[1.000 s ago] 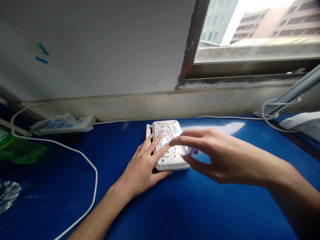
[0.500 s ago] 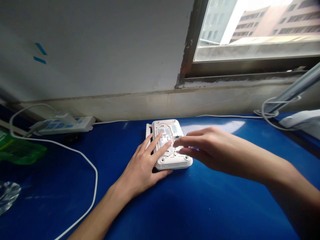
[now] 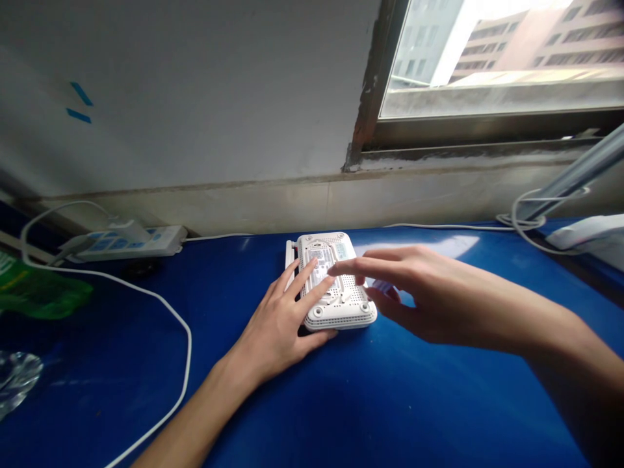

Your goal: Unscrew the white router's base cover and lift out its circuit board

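A white router (image 3: 347,309) lies upside down on the blue table (image 3: 390,403), its vented underside and label facing up. My left hand (image 3: 277,328) rests on the router's left side, fingers spread flat across the label and thumb at the near edge. My right hand (image 3: 429,292) reaches in from the right. Its index finger stretches over the router to the label, close to my left fingertips. The other fingers curl toward the thumb beside the router's right edge, around something small and pale that I cannot make out.
A power strip (image 3: 131,242) with a plug sits at the back left, and its white cable (image 3: 188,351) loops across the table. A green bottle (image 3: 39,292) and clear plastic (image 3: 14,377) lie far left. At the right are a white device (image 3: 589,234), coiled cord and a window (image 3: 487,58).
My right hand has shifted slightly left and up, and its index finger now reaches further over the router's label. The left hand and the router have barely moved.
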`<state>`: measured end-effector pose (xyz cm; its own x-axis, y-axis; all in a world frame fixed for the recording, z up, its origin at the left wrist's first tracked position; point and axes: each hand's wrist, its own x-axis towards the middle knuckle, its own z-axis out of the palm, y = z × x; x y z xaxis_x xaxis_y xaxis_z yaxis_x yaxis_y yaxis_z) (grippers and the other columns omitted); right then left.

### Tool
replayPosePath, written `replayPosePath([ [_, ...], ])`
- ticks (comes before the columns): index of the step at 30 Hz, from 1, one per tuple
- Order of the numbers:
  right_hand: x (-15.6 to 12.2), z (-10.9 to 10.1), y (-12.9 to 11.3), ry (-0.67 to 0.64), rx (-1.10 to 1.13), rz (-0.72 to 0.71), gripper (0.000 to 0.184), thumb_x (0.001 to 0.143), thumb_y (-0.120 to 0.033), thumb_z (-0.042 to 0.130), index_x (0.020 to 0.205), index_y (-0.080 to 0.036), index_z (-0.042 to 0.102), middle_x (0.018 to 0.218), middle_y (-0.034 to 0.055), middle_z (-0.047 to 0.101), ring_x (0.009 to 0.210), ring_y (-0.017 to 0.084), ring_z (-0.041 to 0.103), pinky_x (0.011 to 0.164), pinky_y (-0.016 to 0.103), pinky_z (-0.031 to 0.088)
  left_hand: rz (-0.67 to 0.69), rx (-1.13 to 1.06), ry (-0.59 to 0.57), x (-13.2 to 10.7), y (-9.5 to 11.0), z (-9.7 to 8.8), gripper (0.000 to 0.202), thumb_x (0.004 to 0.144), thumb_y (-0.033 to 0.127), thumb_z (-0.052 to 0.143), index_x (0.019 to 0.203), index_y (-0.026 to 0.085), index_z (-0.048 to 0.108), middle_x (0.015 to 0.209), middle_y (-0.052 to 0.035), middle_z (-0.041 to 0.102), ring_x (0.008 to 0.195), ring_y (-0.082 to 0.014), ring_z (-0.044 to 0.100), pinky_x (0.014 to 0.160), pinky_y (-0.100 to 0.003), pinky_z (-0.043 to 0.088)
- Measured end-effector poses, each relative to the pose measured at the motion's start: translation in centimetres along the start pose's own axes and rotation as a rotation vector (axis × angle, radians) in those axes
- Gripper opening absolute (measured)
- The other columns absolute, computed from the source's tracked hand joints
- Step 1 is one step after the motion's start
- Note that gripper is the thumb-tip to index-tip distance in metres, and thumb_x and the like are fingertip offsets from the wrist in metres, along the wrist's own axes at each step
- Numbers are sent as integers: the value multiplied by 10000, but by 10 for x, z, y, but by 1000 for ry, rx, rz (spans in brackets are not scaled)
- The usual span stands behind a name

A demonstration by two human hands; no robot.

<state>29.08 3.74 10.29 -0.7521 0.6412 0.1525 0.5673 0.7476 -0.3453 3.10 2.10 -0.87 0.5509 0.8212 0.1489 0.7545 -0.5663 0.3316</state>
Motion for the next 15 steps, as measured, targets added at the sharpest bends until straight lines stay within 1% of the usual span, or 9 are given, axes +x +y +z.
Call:
replayPosePath([
  [1,-1,-1,-1,1,-4,-9,634,942,-85,604,1525,-326,548,1252,58,762,956,192,758,782,268,529,2,0,0,0,0,0,845,951,511,742,1679,360,341,1801,-29,179,1646,-391,177,1288,-619,325],
  [2,-1,-1,-1,1,-11,-11,641,936,-109,626,1533,-327,541,1276,62,755,973,200,760,793,274,538,4,1,0,0,0,0,846,951,511,742,1680,360,339,1801,-31,175,1646,-392,176,1288,-621,323],
  [4,-1,-1,-1,7,-28,4,567,965,-198,664,1511,-316,567,1249,69,769,936,206,769,773,278,547,2,-1,0,1,0,0,847,955,503,739,1683,371,326,1803,-25,168,1647,-390,173,1287,-622,325],
  [6,0,1,1,26,-43,23,489,988,-254,681,1468,-307,609,1164,67,799,838,194,773,715,266,540,-1,-8,5,1,0,0,849,957,499,737,1684,388,313,1803,-14,169,1646,-387,178,1284,-620,332],
  [8,1,3,4,52,-55,26,500,978,-203,681,1462,-309,616,1089,56,820,784,186,771,688,254,532,1,-14,11,0,1,0,855,954,497,742,1684,396,309,1802,-9,175,1643,-390,186,1284,-618,335],
  [10,0,4,6,70,-60,12,602,937,-115,672,1497,-324,591,1063,42,829,783,184,774,696,248,538,2,-15,16,0,0,0,853,951,503,744,1682,397,316,1800,-9,186,1641,-397,190,1284,-622,332],
  [13,-2,4,6,76,-48,-8,736,871,-62,687,1543,-328,552,1119,47,826,836,194,783,726,246,558,-2,-13,7,0,0,0,853,949,515,744,1680,398,321,1799,-11,193,1642,-401,187,1284,-630,327],
  [15,-4,5,6,104,-42,-11,755,851,-65,715,1539,-333,556,1133,47,822,856,197,785,743,247,568,-6,-12,0,1,0,-1,854,948,516,744,1680,395,323,1799,-13,191,1642,-399,186,1282,-631,330],
])
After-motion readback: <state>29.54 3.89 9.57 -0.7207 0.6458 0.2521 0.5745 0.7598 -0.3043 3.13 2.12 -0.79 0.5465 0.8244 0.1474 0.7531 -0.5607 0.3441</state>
